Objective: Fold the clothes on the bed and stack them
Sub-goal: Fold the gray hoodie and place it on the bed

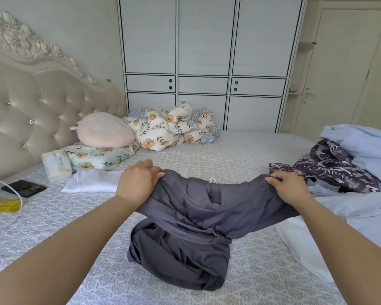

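Note:
A dark grey garment [191, 219] is stretched above the bed [218, 155], its lower part bunched on the bedspread near me. My left hand [139, 183] grips its upper left edge, and my right hand [288, 187] pinches its upper right edge. A small white label shows at the top edge between my hands. At the right lies a pile of unfolded clothes: a purple patterned piece [330, 166], light blue garments [370, 146] and a white one [299, 241]. A folded white cloth [90, 183] lies flat to the left.
A pink plush cushion [103, 129] sits on a floral pillow [97, 157] by the padded headboard [31, 111]. A bundled floral quilt [169, 126] lies at the far side. A tissue pack [56, 165], black device [23, 188], white cable [15, 194] and yellow item [2, 205] lie at left. A wardrobe [207, 62] stands behind.

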